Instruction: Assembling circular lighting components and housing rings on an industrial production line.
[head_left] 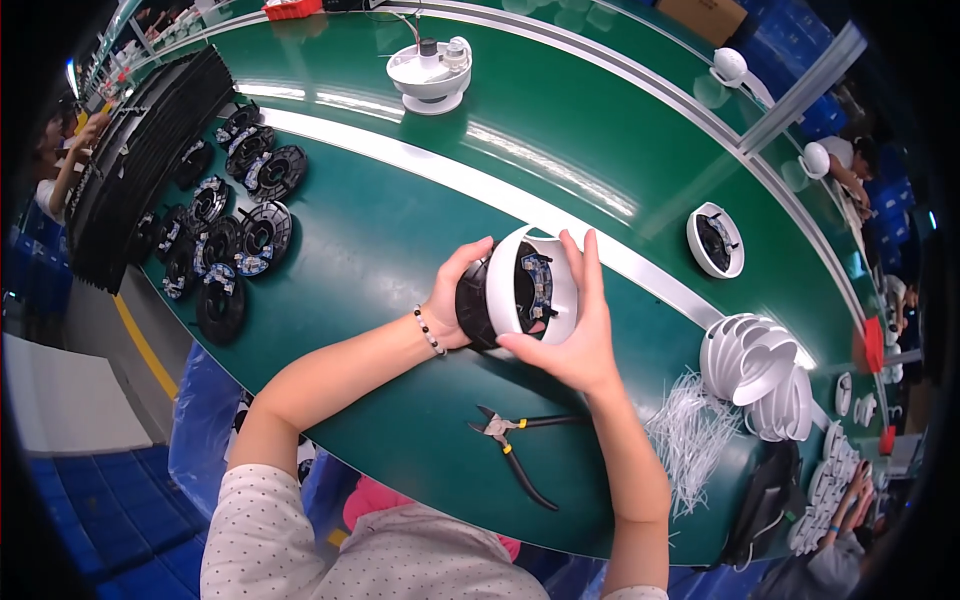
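Above the middle of the table I hold a tilted white ring-shaped housing (pixel 498 290) together with a black round part (pixel 472 312). A blue circuit board (pixel 541 285) shows inside the ring. My left hand (pixel 446 298), with a beaded bracelet at its wrist, is closed around the black part on the left side; some of its fingers are hidden behind. My right hand (pixel 585 345) grips the white housing from the right, thumb on the near rim and fingers up along the far side. Below them, side cutters (pixel 505 435) with black-and-yellow handles lie with their jaws apart.
Several black round parts with circuit boards (pixel 266 235) lie at left beside a black ribbed stack (pixel 140 165). At right are white strips (pixel 690 440), nested white shells (pixel 755 365) and a black bag (pixel 765 500). White assemblies (pixel 430 75) sit beyond the white rail (pixel 400 160).
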